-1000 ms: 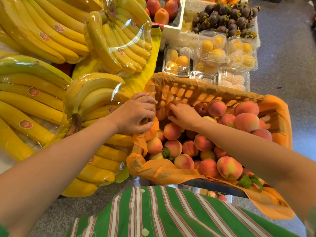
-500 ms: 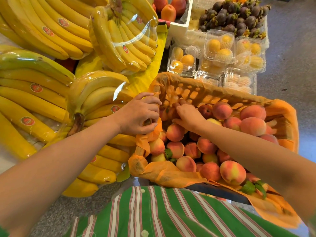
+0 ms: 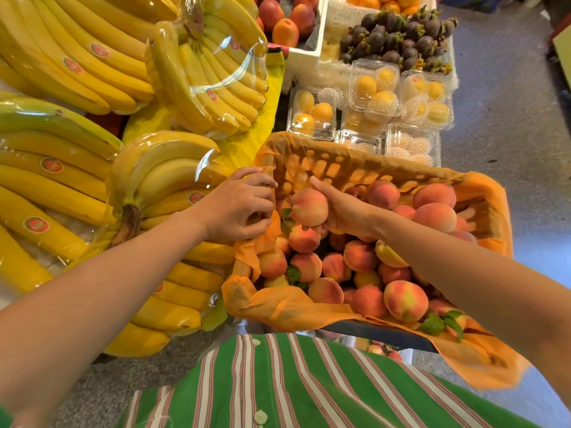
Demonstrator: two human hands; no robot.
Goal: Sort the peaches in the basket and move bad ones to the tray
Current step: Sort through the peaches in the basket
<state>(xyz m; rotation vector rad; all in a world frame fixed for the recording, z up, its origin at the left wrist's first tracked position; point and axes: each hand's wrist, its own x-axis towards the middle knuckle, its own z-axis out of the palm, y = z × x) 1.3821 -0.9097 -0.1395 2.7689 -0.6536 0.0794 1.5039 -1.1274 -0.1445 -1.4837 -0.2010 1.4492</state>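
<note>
A basket (image 3: 340, 162) lined with orange cloth holds several pink-yellow peaches (image 3: 404, 299). My right hand (image 3: 346, 208) holds one peach (image 3: 309, 206) lifted just above the pile at the basket's left side, fingers curled round it. My left hand (image 3: 238, 208) grips the basket's left rim and the orange cloth there. A dark tray edge (image 3: 380, 333) shows under the basket's near side, with a few peaches (image 3: 381, 350) visible below it.
Wrapped banana bunches (image 3: 92, 180) crowd the left. Behind the basket stand clear boxes of yellow fruit (image 3: 374, 88), a crate of dark mangosteens (image 3: 398, 35) and red-orange fruit (image 3: 284, 17). Grey floor (image 3: 509, 134) lies to the right. My green striped shirt (image 3: 278, 387) fills the bottom.
My right hand has come up out of the pile's far left corner with a peach in its grip. The left hand stays on the basket rim.
</note>
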